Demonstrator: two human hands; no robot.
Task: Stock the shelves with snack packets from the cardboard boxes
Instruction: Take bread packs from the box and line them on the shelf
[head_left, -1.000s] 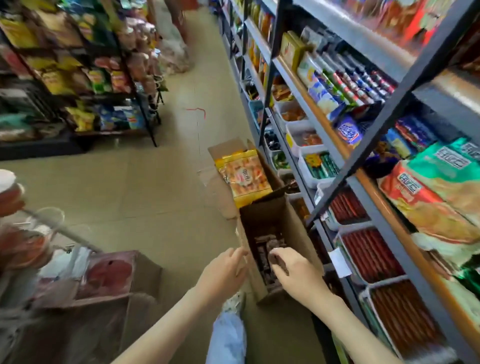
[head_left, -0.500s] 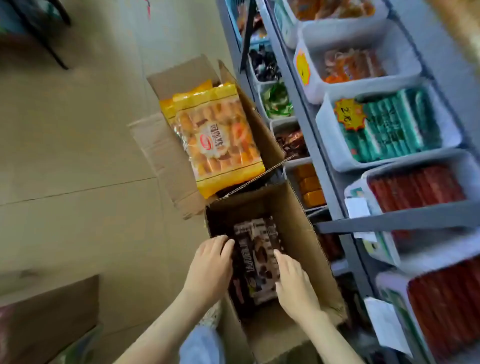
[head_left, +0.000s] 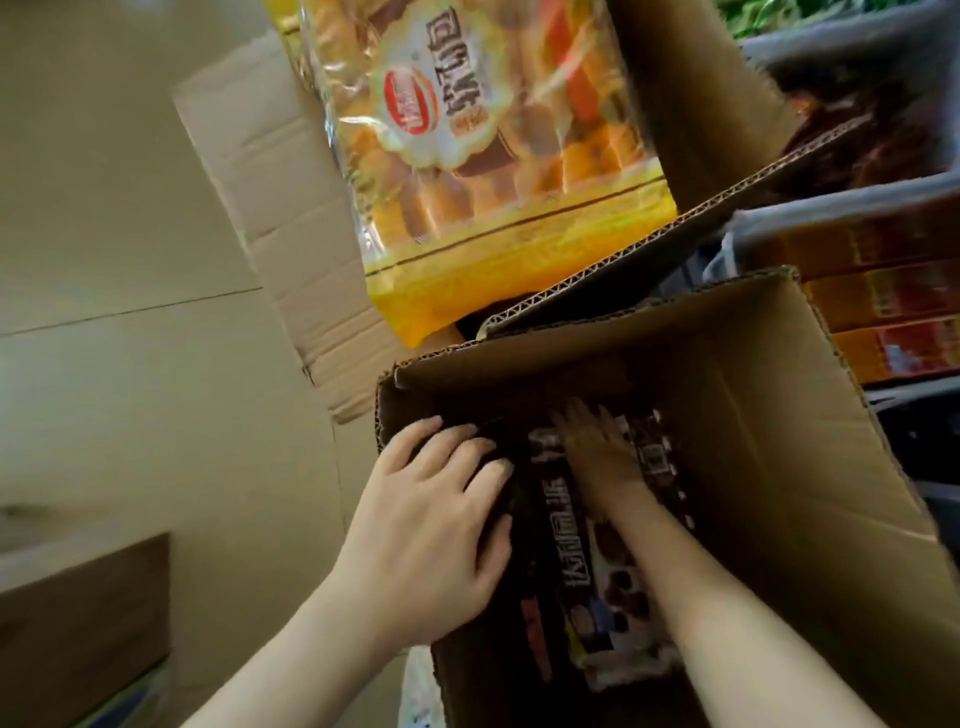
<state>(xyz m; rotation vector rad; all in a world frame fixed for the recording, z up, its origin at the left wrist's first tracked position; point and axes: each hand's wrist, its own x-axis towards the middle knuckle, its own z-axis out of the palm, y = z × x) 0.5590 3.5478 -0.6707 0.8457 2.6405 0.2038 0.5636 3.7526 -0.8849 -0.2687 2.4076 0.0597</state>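
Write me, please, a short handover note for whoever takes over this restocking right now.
Left hand lies on the left side of the dark packets in the near box; grip unclear.
Right hand flat on them, fingers straight.
Yellow packet sits in the far box.
No packet lifted out yet.
Left to do: take packets out and shelve them.

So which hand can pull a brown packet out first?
Probably the right hand: it lies flat on the brown packets deep inside the box. The left hand rests nearer its edge.
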